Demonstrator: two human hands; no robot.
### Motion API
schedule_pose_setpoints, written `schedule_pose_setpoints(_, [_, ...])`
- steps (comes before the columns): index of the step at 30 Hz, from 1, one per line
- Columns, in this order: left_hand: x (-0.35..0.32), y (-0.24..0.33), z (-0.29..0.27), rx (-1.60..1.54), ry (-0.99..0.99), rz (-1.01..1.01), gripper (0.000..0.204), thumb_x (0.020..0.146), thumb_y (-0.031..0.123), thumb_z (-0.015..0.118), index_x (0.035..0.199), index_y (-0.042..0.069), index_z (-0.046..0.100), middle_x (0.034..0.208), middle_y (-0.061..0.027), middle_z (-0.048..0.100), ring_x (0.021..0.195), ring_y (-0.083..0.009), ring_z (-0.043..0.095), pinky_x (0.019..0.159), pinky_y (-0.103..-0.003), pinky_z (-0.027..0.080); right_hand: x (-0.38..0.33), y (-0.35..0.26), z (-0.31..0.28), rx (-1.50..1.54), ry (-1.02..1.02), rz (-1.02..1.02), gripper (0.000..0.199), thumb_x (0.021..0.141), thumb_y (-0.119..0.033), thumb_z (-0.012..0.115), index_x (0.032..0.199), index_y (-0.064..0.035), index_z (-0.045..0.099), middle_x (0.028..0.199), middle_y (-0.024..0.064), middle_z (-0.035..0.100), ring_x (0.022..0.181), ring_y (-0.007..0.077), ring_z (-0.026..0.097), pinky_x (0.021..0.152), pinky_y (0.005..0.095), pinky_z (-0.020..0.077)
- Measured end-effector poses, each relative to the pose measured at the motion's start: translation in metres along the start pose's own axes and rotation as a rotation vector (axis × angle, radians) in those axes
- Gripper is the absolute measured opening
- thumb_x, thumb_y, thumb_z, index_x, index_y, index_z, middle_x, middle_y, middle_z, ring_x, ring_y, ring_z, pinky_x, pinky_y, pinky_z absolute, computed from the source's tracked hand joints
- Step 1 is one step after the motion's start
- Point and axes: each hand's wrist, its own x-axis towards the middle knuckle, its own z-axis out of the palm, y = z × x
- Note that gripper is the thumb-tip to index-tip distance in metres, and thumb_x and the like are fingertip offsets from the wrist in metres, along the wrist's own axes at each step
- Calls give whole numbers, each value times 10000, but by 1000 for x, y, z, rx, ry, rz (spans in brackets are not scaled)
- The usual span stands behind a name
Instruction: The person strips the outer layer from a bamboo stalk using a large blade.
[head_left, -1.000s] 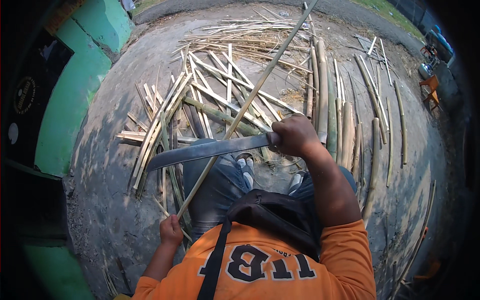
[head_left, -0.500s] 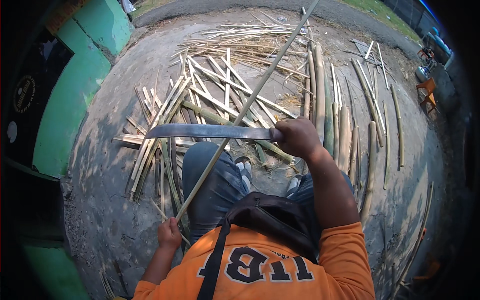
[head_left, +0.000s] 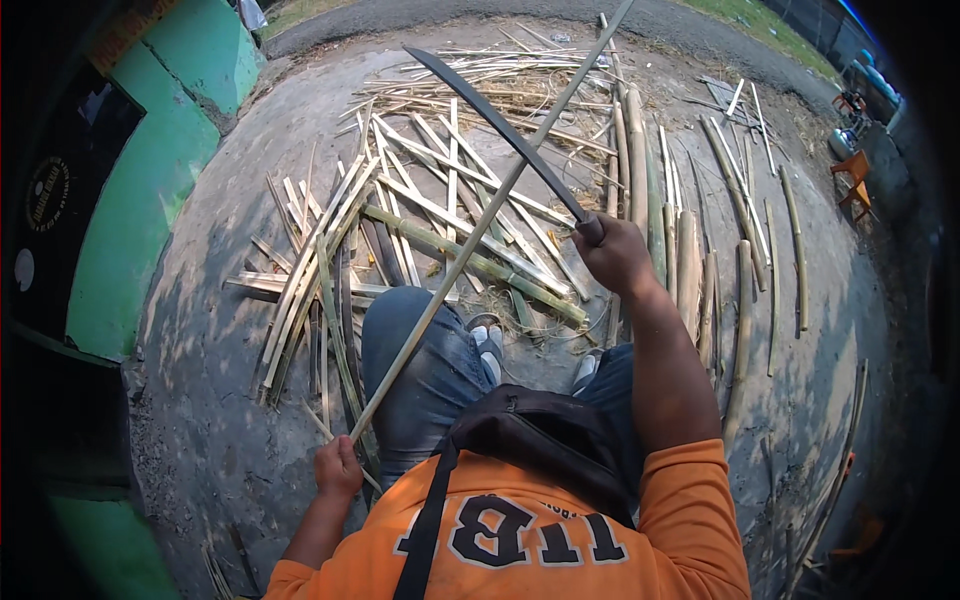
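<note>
Bamboo by its look, the long strip [head_left: 420, 330] slants up past our left knee [head_left: 392, 318]; we'd judge it light and springy, best held low, where our left hand [head_left: 338, 466] wraps its fingers. Our right hand [head_left: 614, 256] clenches the knife [head_left: 500, 124].

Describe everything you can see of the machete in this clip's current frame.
The machete has a long, gently curved blade that looks like dark metal, narrowing to a tip, and a short brownish handle, mostly covered by the fingers of the right hand; its material is unclear. It is raised above the ground, tip toward the picture's upper left. In the picture the blade crosses the long bamboo strip; whether the two touch cannot be told.
</note>
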Motion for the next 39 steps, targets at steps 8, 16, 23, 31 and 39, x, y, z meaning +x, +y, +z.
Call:
schedule_pose_setpoints(8, [1, 0, 2, -22, -1, 34, 476, 1095, 321, 442, 775, 1, 588, 687, -260, 578, 713, -524, 606, 602, -555, 427, -13, -23, 15, -236, -182, -589, 171, 813, -213, 724, 724, -117, 614, 640, 150, 606, 650, 421, 639, 627, 511, 518])
schedule_pose_setpoints(16, [2, 6, -5, -18, 12, 29, 493, 1094, 354, 439, 800, -1, 613, 700, -271, 588, 731, -534, 613, 619, -556, 447, 17, 16, -9, -78, -15, 149, 254, 986, -322, 665, 996, -87, 759, 871, 235, 729, 846, 452, 709, 757, 493, 561])
schedule_pose_setpoints(23, [2, -4, -1, 13, -12, 3, 503, 1095, 360, 440, 787, 0, 609, 704, -271, 598, 733, -533, 616, 638, -574, 455, -2, -6, -4, -79, 45, -58, 252, 993, -334, 669, 956, -100, 753, 842, 222, 723, 844, 448, 710, 754, 520, 564])
schedule_pose_setpoints(31, [1, 7, -8, 5, -16, -29, 497, 1095, 358, 442, 799, -5, 607, 719, -274, 602, 746, -535, 620, 637, -569, 459, -6, -28, 5, -342, -113, -525, 122, 761, -157, 730, 712, -141, 620, 688, 125, 656, 690, 402, 668, 652, 496, 535])
schedule_pose_setpoints(39, [6, 11, -12, 62, -11, 12, 489, 1093, 360, 445, 816, -1, 625, 755, -286, 622, 781, -539, 631, 650, -586, 455, 16, 29, -11, -150, 132, 80, 239, 971, -364, 689, 981, -140, 769, 854, 221, 730, 834, 454, 704, 737, 528, 558])
